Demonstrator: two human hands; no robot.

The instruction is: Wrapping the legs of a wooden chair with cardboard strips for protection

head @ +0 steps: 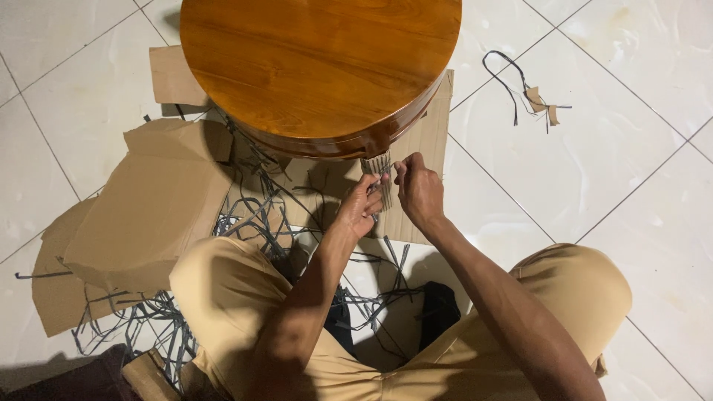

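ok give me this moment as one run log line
left hand: pinching strip bundle | right hand: pinching same bundle | above: round wooden table | floor: cardboard

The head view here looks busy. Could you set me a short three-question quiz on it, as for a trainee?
1. True or false: both hands touch the small bundle of strips.
2. What lies directly under the round wooden stool: A) flat cardboard, B) a towel, C) a metal tray?
3. Fill in: loose dark strips lie scattered on the white ____ floor.

Key:
1. True; the left hand and right hand meet at it below the stool's rim.
2. A, the cardboard.
3. Tiled; see the floor.
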